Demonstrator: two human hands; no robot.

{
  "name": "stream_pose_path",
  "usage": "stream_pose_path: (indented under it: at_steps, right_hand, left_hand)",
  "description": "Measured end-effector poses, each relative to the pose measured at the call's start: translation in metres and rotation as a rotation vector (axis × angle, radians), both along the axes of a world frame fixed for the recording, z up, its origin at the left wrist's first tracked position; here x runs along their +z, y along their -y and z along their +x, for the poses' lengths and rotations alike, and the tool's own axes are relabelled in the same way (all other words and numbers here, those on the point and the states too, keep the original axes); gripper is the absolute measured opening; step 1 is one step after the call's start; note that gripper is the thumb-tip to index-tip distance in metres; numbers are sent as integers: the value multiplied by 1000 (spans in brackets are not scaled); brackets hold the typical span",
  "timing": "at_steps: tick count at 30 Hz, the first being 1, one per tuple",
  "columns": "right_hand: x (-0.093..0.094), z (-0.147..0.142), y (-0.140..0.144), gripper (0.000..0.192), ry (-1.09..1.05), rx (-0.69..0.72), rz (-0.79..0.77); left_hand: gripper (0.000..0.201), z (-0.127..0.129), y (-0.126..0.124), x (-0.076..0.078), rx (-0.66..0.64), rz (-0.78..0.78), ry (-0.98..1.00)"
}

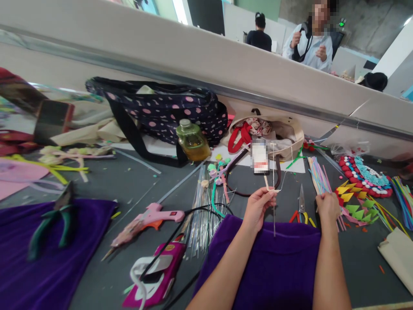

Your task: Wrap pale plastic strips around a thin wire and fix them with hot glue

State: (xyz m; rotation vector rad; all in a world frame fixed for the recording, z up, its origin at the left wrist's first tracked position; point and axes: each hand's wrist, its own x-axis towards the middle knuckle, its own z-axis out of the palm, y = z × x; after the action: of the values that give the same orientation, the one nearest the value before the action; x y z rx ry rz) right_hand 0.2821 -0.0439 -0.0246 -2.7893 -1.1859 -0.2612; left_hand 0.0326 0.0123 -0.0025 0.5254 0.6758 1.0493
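My left hand (pixel 260 206) is closed in a pinch on a thin wire stem (pixel 274 221) with a bent cream strip (pixel 271 189) at its top, held over the purple cloth (pixel 254 262). Fine wires branch upward from it. To the right, my right hand (pixel 329 207) is closed around the lower part of a bundle of pastel pipe cleaners (pixel 318 176), whose ends stick out below it. Scissors (pixel 302 200) with red and yellow handles lie between my hands. Past the right hand are folded yellow and green paper pieces (pixel 358 209).
Left of the cloth lie a bundle of silvery wires (pixel 198 215), a pink glue gun (pixel 151 221), a magenta device (pixel 161 275) and green-handled pliers (pixel 53 224). Behind stand a bottle (pixel 192 144), a patterned bag (pixel 161 107) and a cream bag (pixel 290 137). People are beyond the partition (pixel 206 56).
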Motion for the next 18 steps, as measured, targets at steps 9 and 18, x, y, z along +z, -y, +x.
stream_pose_path:
  at_steps: [9, 18]
  right_hand:
    - [0, 6, 6, 14, -65, 28, 65]
    - [-7, 6, 4, 18, -164, 94, 112]
  left_hand:
    - [30, 0, 0, 1, -4, 1, -1]
    - [30, -1, 1, 3, 0, 2, -5]
